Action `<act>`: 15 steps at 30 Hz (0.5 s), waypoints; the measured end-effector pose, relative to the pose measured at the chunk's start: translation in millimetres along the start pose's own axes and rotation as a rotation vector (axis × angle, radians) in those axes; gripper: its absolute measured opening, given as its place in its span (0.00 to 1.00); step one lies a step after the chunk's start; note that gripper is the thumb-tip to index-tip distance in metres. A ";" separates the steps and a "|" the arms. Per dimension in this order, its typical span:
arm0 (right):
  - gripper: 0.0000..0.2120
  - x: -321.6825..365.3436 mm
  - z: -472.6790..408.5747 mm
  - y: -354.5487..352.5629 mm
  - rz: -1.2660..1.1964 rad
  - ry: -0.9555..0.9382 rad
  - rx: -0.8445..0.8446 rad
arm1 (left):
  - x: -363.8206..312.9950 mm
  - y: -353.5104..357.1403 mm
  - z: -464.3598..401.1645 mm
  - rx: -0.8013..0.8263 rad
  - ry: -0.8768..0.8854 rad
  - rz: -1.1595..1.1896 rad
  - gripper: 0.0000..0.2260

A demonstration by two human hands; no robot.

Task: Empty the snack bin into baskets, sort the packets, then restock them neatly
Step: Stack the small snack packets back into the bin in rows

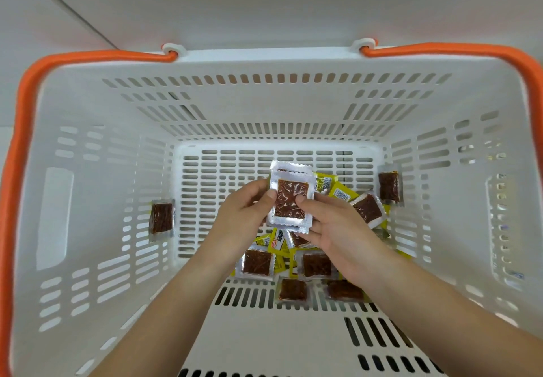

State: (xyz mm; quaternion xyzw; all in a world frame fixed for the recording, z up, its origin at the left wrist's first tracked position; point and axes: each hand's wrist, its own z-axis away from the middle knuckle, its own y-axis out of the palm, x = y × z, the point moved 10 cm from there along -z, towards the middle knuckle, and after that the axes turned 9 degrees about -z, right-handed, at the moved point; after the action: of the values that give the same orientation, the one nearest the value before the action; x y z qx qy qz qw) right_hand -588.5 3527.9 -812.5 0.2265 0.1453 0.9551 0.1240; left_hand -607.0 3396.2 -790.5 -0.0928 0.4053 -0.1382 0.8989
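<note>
Both my hands reach down into a white slotted basket (97,188) with orange handles. Between them I hold a small stack of snack packets (291,200), clear-fronted with a brown square inside and silver crimped edges. My left hand (244,215) pinches the stack's left edge with the thumb on top. The fingers of my right hand (338,229) support it from below and from the right. Under my hands lies a loose heap of the same packets (316,265), some turned to show yellow printed backs.
One packet (161,218) leans against the basket's left inner wall, another (389,186) against the right wall. Two more packets (293,290) rest against the near wall. The basket stands on a pale surface with a white wall beyond.
</note>
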 end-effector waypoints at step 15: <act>0.02 0.5 -16.8 -47.5 -0.183 0.009 -0.296 | 80.4 36.0 -16.3 0.240 0.215 -1.503 0.19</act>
State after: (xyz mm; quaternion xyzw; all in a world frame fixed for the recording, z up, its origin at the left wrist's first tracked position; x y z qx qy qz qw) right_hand -588.6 3568.3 -842.5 0.1872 0.0236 0.9518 0.2417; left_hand -562.1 3403.3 -867.7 -0.2313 0.3006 -0.7631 0.5232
